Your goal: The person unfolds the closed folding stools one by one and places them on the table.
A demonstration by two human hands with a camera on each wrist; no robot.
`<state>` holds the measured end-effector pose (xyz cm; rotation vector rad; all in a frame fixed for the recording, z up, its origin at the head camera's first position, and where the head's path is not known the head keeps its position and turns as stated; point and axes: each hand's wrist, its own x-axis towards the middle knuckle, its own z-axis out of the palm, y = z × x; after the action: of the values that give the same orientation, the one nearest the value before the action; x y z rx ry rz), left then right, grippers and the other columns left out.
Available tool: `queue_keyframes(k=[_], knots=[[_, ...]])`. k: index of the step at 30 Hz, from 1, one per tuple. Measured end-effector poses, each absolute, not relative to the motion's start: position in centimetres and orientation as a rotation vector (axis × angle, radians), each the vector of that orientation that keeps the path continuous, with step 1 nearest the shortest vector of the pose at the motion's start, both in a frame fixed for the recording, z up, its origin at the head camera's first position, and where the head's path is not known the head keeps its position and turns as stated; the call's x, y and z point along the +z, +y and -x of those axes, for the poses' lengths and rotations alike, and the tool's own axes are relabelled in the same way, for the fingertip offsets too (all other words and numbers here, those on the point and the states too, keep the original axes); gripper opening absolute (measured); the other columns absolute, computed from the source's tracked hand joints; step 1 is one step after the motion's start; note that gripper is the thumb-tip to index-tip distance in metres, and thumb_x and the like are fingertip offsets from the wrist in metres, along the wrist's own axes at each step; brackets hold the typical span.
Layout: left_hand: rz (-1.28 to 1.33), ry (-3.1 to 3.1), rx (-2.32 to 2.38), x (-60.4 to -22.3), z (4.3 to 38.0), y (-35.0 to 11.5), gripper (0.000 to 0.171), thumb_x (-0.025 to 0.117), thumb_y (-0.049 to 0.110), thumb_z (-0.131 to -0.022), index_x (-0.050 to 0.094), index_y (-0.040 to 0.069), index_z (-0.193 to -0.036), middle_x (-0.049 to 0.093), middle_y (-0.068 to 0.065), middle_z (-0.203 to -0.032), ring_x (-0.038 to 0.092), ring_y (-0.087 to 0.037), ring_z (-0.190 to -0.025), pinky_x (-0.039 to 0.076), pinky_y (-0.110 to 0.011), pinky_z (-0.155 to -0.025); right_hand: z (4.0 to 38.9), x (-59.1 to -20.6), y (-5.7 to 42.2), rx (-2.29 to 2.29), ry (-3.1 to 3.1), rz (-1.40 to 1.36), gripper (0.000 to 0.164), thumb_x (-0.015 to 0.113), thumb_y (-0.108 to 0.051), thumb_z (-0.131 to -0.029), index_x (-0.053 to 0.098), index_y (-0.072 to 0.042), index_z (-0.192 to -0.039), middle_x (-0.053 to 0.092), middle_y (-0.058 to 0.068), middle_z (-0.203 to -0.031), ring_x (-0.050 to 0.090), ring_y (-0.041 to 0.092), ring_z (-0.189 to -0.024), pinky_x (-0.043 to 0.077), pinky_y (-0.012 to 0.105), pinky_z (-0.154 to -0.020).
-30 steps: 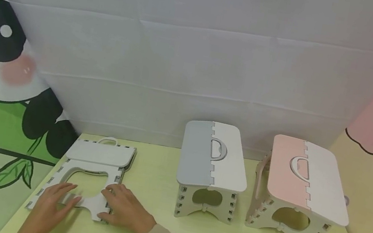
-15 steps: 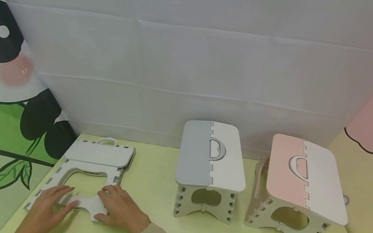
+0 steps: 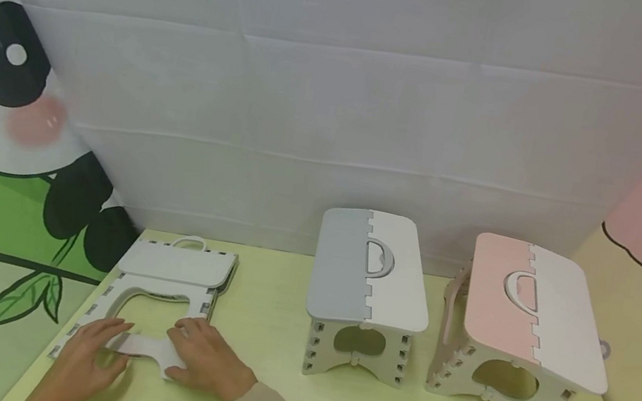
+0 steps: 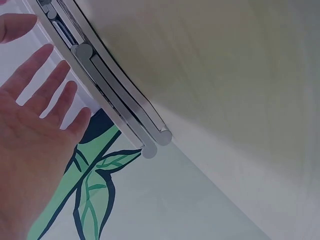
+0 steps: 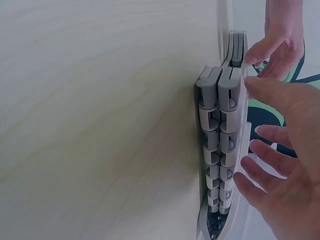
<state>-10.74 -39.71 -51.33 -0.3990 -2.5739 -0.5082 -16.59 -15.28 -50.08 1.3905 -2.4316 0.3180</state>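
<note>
A folded white folding step stool [image 3: 171, 263] lies flat on the table at the left, its carry handle [image 3: 189, 242] at the far end. My left hand [image 3: 86, 356] is at the near left of its frame, fingers spread and relaxed; the left wrist view shows the left hand [image 4: 35, 125] beside the stool's edge [image 4: 115, 95]. At the near right leg, my right hand [image 3: 212, 360] rests with loosely bent fingers. In the right wrist view, the right hand [image 5: 295, 145] has its thumb at the hinged edge [image 5: 218, 140], not wrapped round it.
A grey-and-white step stool [image 3: 374, 267] stands unfolded in the middle. To its right is an unfolded pink-and-white step stool [image 3: 540, 311]. Behind the pale yellow table [image 3: 265, 334] hangs a white cloth backdrop [image 3: 334, 124], with cartoon prints at both sides.
The left thumb has drawn back slightly towards the near side. My right hand has slid a little to the left on the folded stool. The stools stay in place.
</note>
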Motion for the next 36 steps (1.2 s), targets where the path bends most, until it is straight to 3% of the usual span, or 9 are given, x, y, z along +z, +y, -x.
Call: queue_keyframes(k=[4, 8, 11, 13, 17, 22, 25, 29, 36], knots=[[0.391, -2.594, -0.523, -51.3, 10.6, -39.8, 0.049, 0.078, 0.005, -0.060, 0.065, -0.001, -0.106, 0.058, -0.021, -0.112, 0.050, -0.042, -0.101, 0.009, -0.005, -0.101, 16.4, -50.1, -15.5, 0.317, -2.424, -1.398, 0.048, 0.066, -0.047, -0.085, 0.059, -0.015, -0.119, 0.055, -0.001, -0.121, 0.050, 0.011, -0.112, 0.037, 0.017, -0.100], [0.321, -2.678, -0.514, -51.1, 10.4, -39.6, 0.047, 0.081, 0.008, -0.063, 0.066, 0.002, -0.108, 0.060, -0.017, -0.112, 0.052, -0.038, -0.103, 0.029, -0.023, -0.096, 16.3, -50.1, -15.8, 0.328, -2.432, -1.414, 0.045, 0.066, -0.045, -0.086, 0.059, -0.014, -0.118, 0.055, -0.001, -0.121, 0.050, 0.011, -0.115, 0.034, 0.018, -0.103], [0.294, -2.721, -0.505, -51.0, 10.5, -39.6, 0.046, 0.082, 0.010, -0.066, 0.066, 0.003, -0.109, 0.061, -0.015, -0.112, 0.053, -0.035, -0.103, 0.035, -0.035, -0.086, 16.4, -50.2, -16.0, 0.341, -2.435, -1.432, 0.043, 0.066, -0.044, -0.086, 0.059, -0.014, -0.117, 0.056, -0.002, -0.119, 0.050, 0.010, -0.115, 0.032, 0.019, -0.105], [0.319, -2.712, -0.509, -51.0, 10.6, -39.7, 0.046, 0.083, 0.009, -0.065, 0.067, 0.002, -0.108, 0.062, -0.015, -0.110, 0.055, -0.036, -0.101, 0.036, -0.034, -0.086, 16.4, -50.3, -16.1, 0.352, -2.442, -1.441, 0.043, 0.066, -0.044, -0.087, 0.059, -0.014, -0.116, 0.057, -0.003, -0.118, 0.050, 0.009, -0.115, 0.032, 0.018, -0.105], [0.376, -2.678, -0.514, -51.1, 10.9, -40.0, 0.046, 0.085, 0.005, -0.062, 0.068, 0.001, -0.104, 0.064, -0.014, -0.105, 0.056, -0.033, -0.096, 0.033, -0.022, -0.086, 16.4, -50.3, -16.4, 0.356, -2.458, -1.458, 0.042, 0.066, -0.044, -0.087, 0.059, -0.015, -0.116, 0.057, -0.006, -0.116, 0.049, 0.007, -0.112, 0.033, 0.016, -0.102], [0.385, -2.700, -0.504, -51.4, 11.1, -40.5, 0.046, 0.086, 0.007, -0.062, 0.068, 0.003, -0.104, 0.065, -0.012, -0.104, 0.057, -0.032, -0.096, 0.039, -0.033, -0.085, 16.3, -50.5, -16.7, 0.321, -2.460, -1.470, 0.042, 0.065, -0.046, -0.087, 0.059, -0.016, -0.117, 0.058, -0.007, -0.114, 0.049, 0.006, -0.111, 0.036, 0.016, -0.099], [0.410, -2.680, -0.504, -51.6, 11.1, -40.6, 0.046, 0.086, 0.006, -0.062, 0.068, 0.003, -0.105, 0.066, -0.011, -0.103, 0.057, -0.031, -0.095, 0.037, -0.020, -0.089, 16.2, -50.6, -16.8, 0.318, -2.459, -1.473, 0.042, 0.063, -0.046, -0.088, 0.059, -0.016, -0.118, 0.058, -0.007, -0.115, 0.049, 0.007, -0.113, 0.036, 0.017, -0.100], [0.488, -2.628, -0.532, -51.9, 11.4, -40.8, 0.047, 0.085, 0.001, -0.060, 0.068, 0.003, -0.104, 0.066, -0.011, -0.101, 0.055, -0.027, -0.094, 0.021, -0.001, -0.093, 16.1, -50.9, -17.1, 0.320, -2.459, -1.455, 0.042, 0.061, -0.047, -0.089, 0.060, -0.017, -0.119, 0.057, -0.007, -0.116, 0.049, 0.007, -0.113, 0.036, 0.021, -0.101], [0.542, -2.592, -0.554, -52.4, 11.6, -40.9, 0.047, 0.084, -0.004, -0.058, 0.068, 0.002, -0.102, 0.066, -0.011, -0.099, 0.056, -0.027, -0.091, 0.021, 0.000, -0.094, 16.2, -51.4, -17.5, 0.344, -2.439, -1.384, 0.035, 0.061, -0.042, -0.089, 0.063, -0.020, -0.116, 0.058, -0.007, -0.114, 0.050, 0.009, -0.110, 0.038, 0.023, -0.099]])
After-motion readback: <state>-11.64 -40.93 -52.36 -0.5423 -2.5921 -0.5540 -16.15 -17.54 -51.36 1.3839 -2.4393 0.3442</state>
